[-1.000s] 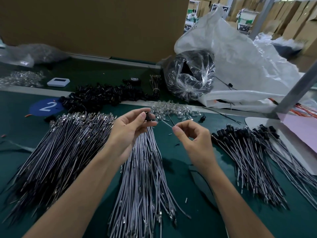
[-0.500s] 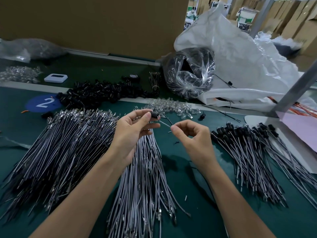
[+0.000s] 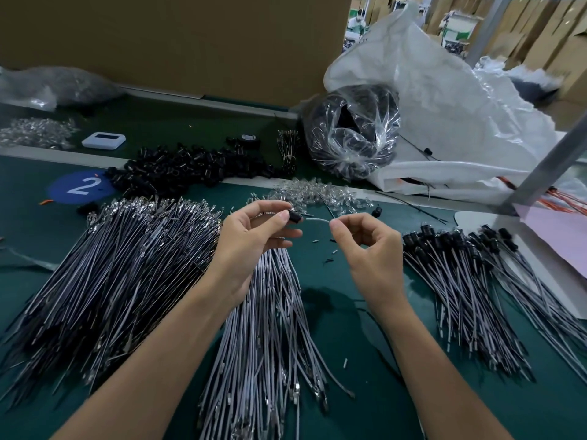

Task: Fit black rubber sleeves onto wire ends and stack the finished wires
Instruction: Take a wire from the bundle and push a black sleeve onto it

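Two hands meet above the counter [image 3: 25, 223]: the left hand [image 3: 254, 239] pinches a black rubber sleeve [image 3: 294, 216], and the right hand [image 3: 365, 249] pinches a grey wire [image 3: 316, 220] whose end enters it. That thin wire bows between them, so an off-axis push could buckle it or pop the sleeve loose. Half a second ago the right hand sat lower.

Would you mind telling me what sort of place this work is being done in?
Probably a factory assembly bench: heaps of grey wires, a pile of black rubber sleeves, and stacked cardboard cartons behind.
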A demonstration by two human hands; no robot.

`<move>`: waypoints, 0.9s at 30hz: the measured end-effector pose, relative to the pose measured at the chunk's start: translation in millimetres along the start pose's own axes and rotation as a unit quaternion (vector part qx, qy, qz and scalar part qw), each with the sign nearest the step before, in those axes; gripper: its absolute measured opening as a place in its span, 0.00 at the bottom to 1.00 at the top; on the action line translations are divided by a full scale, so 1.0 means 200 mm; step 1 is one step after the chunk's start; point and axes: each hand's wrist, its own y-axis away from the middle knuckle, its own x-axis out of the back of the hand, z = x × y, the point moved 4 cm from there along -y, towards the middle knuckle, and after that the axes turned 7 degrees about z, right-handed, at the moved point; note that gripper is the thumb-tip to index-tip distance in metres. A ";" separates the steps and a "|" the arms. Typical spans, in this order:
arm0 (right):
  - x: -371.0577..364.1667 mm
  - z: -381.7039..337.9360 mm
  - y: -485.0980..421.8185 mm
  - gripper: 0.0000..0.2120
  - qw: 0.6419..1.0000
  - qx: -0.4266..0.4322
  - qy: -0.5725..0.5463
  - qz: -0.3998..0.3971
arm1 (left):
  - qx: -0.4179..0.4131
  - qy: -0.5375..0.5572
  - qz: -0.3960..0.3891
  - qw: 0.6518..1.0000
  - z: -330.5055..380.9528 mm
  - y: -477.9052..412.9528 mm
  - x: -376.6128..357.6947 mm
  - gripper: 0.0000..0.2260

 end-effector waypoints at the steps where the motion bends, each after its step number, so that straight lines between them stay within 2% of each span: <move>1: 0.00 0.00 0.00 0.06 1.000 0.007 0.008 0.010 | 0.003 0.003 -0.002 1.000 0.00 0.00 -0.01 0.05; 11: -0.02 -0.02 0.02 0.04 0.995 0.075 0.069 0.004 | 0.010 0.018 0.001 1.000 -0.02 0.00 -0.02 0.06; 17: 0.00 -0.02 0.01 0.05 0.991 0.102 0.079 0.024 | -0.007 -0.002 0.005 1.000 -0.02 0.00 -0.02 0.06; 27: -0.02 -0.04 0.02 0.03 0.989 0.128 0.067 -0.008 | -0.017 -0.013 0.029 0.999 -0.03 0.00 -0.01 0.06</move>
